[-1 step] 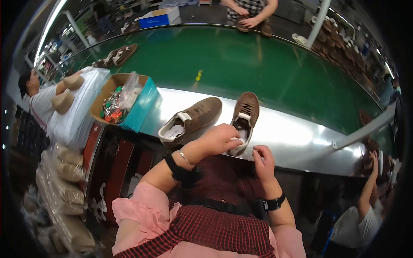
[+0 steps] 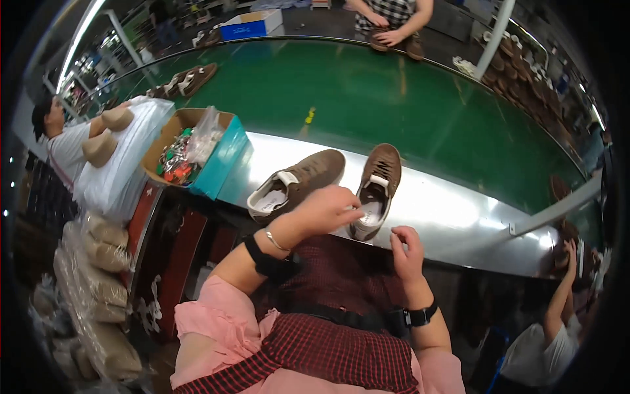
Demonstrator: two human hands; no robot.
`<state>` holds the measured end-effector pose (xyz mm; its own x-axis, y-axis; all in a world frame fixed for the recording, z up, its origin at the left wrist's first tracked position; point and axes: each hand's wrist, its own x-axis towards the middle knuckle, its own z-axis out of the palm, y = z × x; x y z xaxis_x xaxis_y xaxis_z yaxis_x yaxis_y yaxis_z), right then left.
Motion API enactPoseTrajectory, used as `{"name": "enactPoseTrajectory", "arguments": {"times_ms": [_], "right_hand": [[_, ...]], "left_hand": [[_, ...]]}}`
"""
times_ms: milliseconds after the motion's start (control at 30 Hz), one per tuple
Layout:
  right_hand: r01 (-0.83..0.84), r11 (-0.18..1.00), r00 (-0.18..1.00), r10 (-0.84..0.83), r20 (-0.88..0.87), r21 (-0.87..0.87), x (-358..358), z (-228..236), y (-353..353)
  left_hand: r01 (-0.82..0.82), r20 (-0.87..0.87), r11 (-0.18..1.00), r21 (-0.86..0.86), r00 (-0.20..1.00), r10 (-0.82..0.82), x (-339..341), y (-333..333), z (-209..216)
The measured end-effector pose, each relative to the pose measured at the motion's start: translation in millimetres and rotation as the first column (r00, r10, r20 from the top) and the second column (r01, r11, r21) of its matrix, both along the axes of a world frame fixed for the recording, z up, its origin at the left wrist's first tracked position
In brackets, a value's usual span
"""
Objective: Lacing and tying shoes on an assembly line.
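Observation:
Two brown lace-up sneakers with white lining stand on a metal ledge: the left sneaker point(image 2: 308, 169) lies slanted, the right sneaker point(image 2: 382, 167) points away from me. My left hand point(image 2: 326, 209) hovers between them, fingers bent and slightly apart, with the tips by the right sneaker's heel opening. Whether they touch its collar I cannot tell. My right hand point(image 2: 408, 253) is just nearer than that heel, apart from the shoe, its fingers loosely curled and no object visible in them.
An open carton point(image 2: 226, 154) of small metal and coloured pieces stands left of the sneakers. A green conveyor belt point(image 2: 262, 98) runs beyond the ledge, with a metal post point(image 2: 558, 207) at right. Bagged beige forms point(image 2: 105, 262) are stacked lower left. Other people work around the belt.
My left hand has drawn back slightly from the right sneaker's heel, uncovering more of its insole. The whole view has shifted a little; both sneakers stay on the ledge.

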<state>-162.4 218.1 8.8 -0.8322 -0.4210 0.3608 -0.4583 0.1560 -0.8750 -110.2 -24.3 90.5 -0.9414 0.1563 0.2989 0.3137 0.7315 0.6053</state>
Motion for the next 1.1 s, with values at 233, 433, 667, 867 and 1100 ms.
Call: {"name": "enactPoseTrajectory", "arguments": {"times_ms": [233, 433, 667, 867, 1100], "right_hand": [[-0.082, 0.982, 0.897, 0.147, -0.416, 0.170, 0.4, 38.9, -35.4], [-0.070, 0.891, 0.889, 0.259, -0.377, 0.448, -5.9, 9.7, -48.3], [-0.175, 0.910, 0.869, 0.322, -0.375, 0.376, -8.7, 18.7, -32.8], [-0.103, 0.960, 0.909, 0.197, -0.368, 0.260, 3.3, 4.1, -33.1], [-0.035, 0.967, 0.918, 0.131, -0.375, 0.253, 3.3, 3.4, -37.0]], "left_hand": [[-0.762, -0.280, 0.646, 0.039, 0.612, 0.739, 82.7, -196.6, 24.6], [-0.889, -0.092, 0.397, 0.229, 0.387, 0.918, 119.5, -276.3, -16.5], [-0.895, -0.143, 0.437, -0.092, 0.446, 0.884, 69.4, -304.5, -26.7], [-0.661, 0.124, 0.505, -0.554, 0.535, 0.836, 39.5, -287.4, -21.9], [-0.646, 0.276, 0.516, -0.563, 0.441, 0.854, 25.4, -293.6, -20.0]]}}
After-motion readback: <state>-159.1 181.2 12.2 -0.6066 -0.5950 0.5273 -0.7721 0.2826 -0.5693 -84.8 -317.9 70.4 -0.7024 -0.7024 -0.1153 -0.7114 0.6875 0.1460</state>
